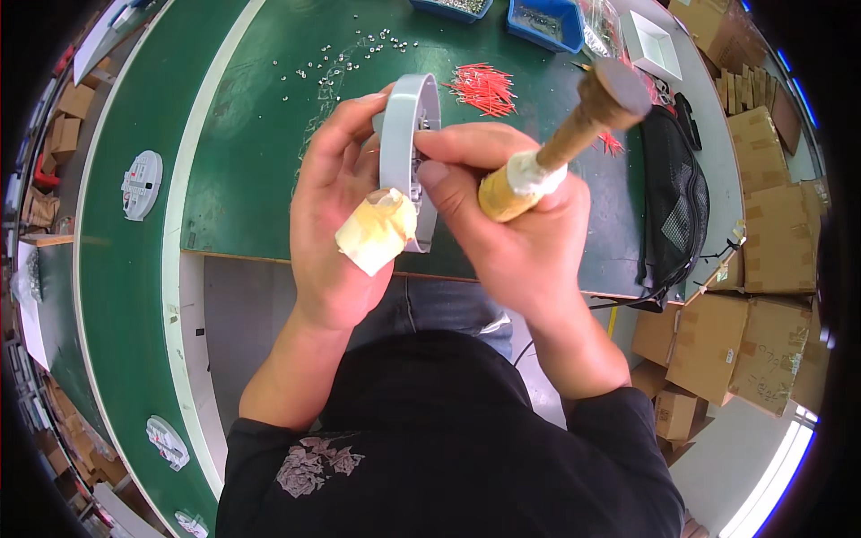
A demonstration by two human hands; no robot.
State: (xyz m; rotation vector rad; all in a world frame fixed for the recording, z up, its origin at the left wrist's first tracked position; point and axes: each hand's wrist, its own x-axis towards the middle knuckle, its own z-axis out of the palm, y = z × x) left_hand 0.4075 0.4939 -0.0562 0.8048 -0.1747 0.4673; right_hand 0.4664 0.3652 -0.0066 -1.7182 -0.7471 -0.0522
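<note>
My left hand (327, 224) is closed around a round pale grey plastic housing (401, 134), tipped up on its edge above the front of the table. Yellowish tape (378, 231) wraps my left thumb. My right hand (529, 215) grips a stick-like tool (567, 143) with a yellow, white-taped handle, a brown shaft and a broad round brown end pointing up and away. The thumb and forefinger of that hand reach into the housing's open side, at small metal parts (418, 166). Whether something small is pinched there is hidden.
Red thin pieces (484, 88) lie heaped on the green table (242, 179), with small metal bits (350, 63) scattered to their left. Blue bins (545, 22) and a white tray (652, 45) stand behind. A black mesh bag (673, 197) lies right. Leftward, a green belt carries white housings (142, 186).
</note>
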